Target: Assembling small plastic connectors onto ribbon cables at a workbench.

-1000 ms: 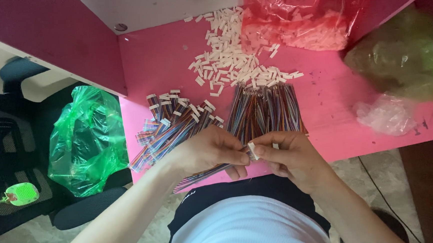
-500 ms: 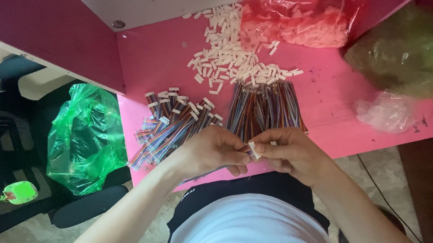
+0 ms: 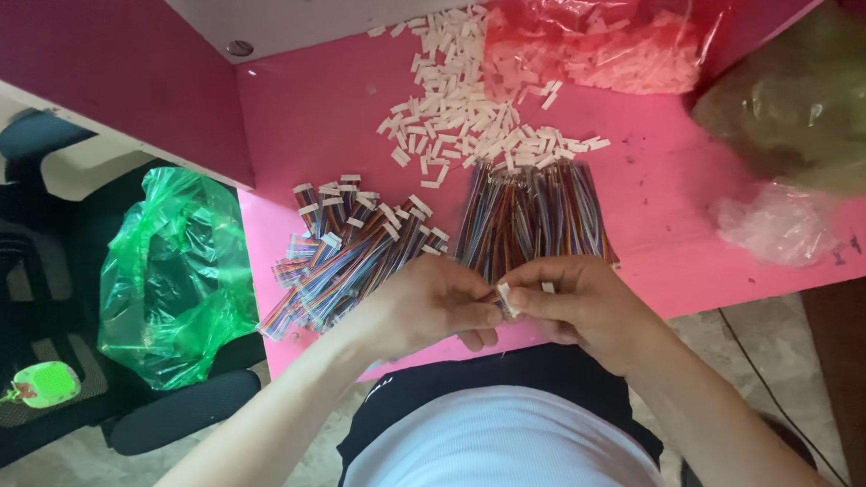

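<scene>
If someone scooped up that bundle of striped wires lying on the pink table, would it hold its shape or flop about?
The bundle of striped wires would probably droop and splay: it is many thin loose strands with no tie visible. It looks light. The left hand and right hand pinch a small white connector with fingertips alone, so little force seems needed.

Small white connector (image 3: 508, 300) pinched between both hands' fingertips, above table edge.
</scene>
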